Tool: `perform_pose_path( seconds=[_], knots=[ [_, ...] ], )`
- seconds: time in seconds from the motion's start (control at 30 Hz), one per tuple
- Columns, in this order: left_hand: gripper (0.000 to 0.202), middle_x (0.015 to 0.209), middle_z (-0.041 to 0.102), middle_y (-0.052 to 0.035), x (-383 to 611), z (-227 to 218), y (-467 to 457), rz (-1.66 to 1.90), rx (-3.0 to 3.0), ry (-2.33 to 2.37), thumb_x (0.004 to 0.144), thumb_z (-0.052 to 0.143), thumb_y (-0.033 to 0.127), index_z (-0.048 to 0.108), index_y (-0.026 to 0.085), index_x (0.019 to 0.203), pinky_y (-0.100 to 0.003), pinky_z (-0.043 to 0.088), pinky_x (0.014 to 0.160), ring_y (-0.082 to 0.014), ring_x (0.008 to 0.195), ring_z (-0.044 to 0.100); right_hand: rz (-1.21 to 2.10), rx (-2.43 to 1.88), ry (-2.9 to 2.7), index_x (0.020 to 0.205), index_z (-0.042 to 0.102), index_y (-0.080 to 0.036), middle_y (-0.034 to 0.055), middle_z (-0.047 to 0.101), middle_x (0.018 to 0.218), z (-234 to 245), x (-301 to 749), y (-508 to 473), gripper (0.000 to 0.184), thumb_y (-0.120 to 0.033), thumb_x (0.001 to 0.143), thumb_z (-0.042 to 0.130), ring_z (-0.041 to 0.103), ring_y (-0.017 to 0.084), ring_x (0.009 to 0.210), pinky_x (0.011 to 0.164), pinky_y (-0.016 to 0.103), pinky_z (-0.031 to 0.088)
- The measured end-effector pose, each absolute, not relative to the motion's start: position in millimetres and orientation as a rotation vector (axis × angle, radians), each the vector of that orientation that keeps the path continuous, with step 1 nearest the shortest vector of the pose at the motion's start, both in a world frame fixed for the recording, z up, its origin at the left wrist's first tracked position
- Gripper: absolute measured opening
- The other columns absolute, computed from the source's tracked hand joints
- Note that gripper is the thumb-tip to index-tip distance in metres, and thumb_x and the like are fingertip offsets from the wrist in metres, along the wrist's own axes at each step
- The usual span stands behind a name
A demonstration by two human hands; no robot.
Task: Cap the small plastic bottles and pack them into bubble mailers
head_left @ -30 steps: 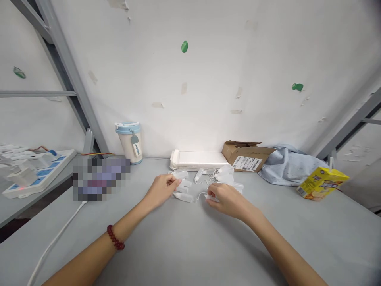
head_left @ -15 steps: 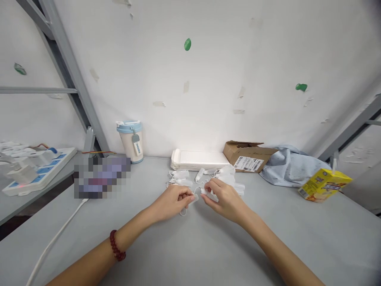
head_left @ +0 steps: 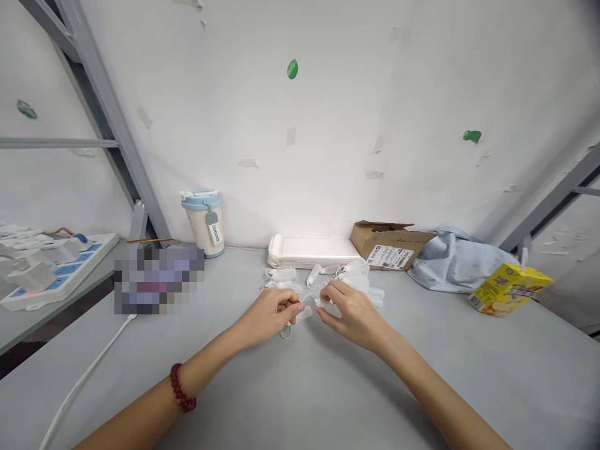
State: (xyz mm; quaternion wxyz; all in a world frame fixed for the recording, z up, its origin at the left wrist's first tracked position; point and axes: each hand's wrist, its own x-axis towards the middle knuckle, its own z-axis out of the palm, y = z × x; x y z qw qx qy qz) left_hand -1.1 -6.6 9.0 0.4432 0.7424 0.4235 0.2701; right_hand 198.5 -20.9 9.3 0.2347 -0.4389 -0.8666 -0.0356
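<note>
In the head view my left hand is closed in a pinch on a thin white cord, which arcs across toward my right hand. Just under the left fingertips a small translucent white tube shows, with a cord loop hanging beside it; whether the fingers touch this tube I cannot tell. My right hand pinches another small translucent tube between thumb and fingers. Behind both hands lie several similar white tubes with cord loops, some partly hidden by the right hand.
A stack of flat white pieces rests by the wall. To its right are an open cardboard box, a pale blue cloth and a yellow carton. On the left stand a lidded cup, a blurred-out object with a cable, and a power strip.
The left fingertips have shifted slightly off the tube below them, so more of it shows. My right hand stays almost still. The whole view has drifted a little.
</note>
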Motion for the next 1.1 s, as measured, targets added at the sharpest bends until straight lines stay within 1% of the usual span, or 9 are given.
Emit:
perform_pose_path(
  seconds=[0.1,0.23,0.33,0.5,0.67,0.77,0.9,1.1],
  knots=[
    [0.027,0.060,0.055,0.0007,-0.9,9.2,-6.0,0.693,1.809,1.058,0.078,0.047,0.041,0.055,0.018,0.068,-0.021,0.034,0.047,-0.0109,0.050,0.045,-0.098,-1.202,-2.381,0.082,0.049,-0.018,0.0041,0.056,0.078,9.4,198.8,-20.6,0.004,-0.023,0.080,0.049,0.051,0.014,0.065,0.052,0.023,0.036],
    [0.023,0.061,0.056,0.0007,-1.3,8.7,-5.2,0.718,1.767,1.037,0.076,0.052,0.040,0.058,0.018,0.078,-0.021,0.038,0.050,-0.0127,0.057,0.050,-0.095,-1.204,-2.387,0.082,0.049,-0.018,0.0043,0.056,0.079,8.8,199.1,-20.2,0.004,-0.022,0.080,0.050,0.052,0.015,0.068,0.054,0.024,0.038],
    [0.022,0.062,0.056,0.0006,-1.6,8.3,-5.5,0.713,1.766,1.020,0.075,0.054,0.039,0.058,0.018,0.078,-0.022,0.039,0.051,-0.0127,0.057,0.051,-0.100,-1.218,-2.386,0.082,0.049,-0.018,0.0044,0.056,0.079,8.6,199.6,-19.7,0.004,-0.021,0.080,0.050,0.052,0.015,0.068,0.054,0.024,0.038],
    [0.025,0.065,0.057,-0.0006,-1.1,9.1,-7.4,0.673,1.788,1.023,0.073,0.056,0.041,0.059,0.017,0.081,-0.024,0.041,0.055,-0.0134,0.059,0.052,-0.112,-1.258,-2.365,0.082,0.049,-0.019,0.0039,0.056,0.080,8.2,201.2,-18.0,0.005,-0.021,0.078,0.052,0.052,0.014,0.064,0.053,0.024,0.037],
    [0.027,0.061,0.056,0.0005,-0.6,8.2,-7.0,0.686,1.787,1.044,0.075,0.053,0.044,0.059,0.017,0.076,-0.022,0.038,0.051,-0.0128,0.055,0.051,-0.105,-1.225,-2.366,0.082,0.049,-0.019,0.0045,0.056,0.080,9.0,200.8,-19.0,0.004,-0.021,0.079,0.050,0.052,0.014,0.066,0.053,0.024,0.038],
    [0.028,0.060,0.057,0.0007,-0.7,5.8,-5.5,0.676,1.780,1.076,0.075,0.052,0.045,0.059,0.018,0.076,-0.022,0.037,0.049,-0.0131,0.055,0.051,-0.109,-1.200,-2.369,0.082,0.049,-0.019,0.0048,0.056,0.080,9.4,199.7,-20.3,0.003,-0.021,0.079,0.050,0.052,0.015,0.067,0.053,0.024,0.038],
    [0.028,0.061,0.057,0.0003,-0.5,3.9,-5.0,0.640,1.799,1.088,0.077,0.050,0.044,0.059,0.017,0.078,-0.022,0.037,0.048,-0.0122,0.053,0.050,-0.120,-1.176,-2.356,0.082,0.049,-0.019,0.0048,0.056,0.079,9.7,199.0,-21.4,0.004,-0.021,0.080,0.050,0.052,0.015,0.067,0.052,0.023,0.037],
    [0.033,0.061,0.057,-0.0003,-1.1,2.5,-4.3,0.613,1.817,1.081,0.081,0.044,0.045,0.059,0.016,0.074,-0.022,0.036,0.048,-0.0101,0.047,0.048,-0.115,-1.167,-2.354,0.082,0.049,-0.018,0.0047,0.056,0.080,11.3,198.7,-22.4,0.004,-0.022,0.080,0.049,0.051,0.014,0.067,0.051,0.023,0.037]
  ],
)
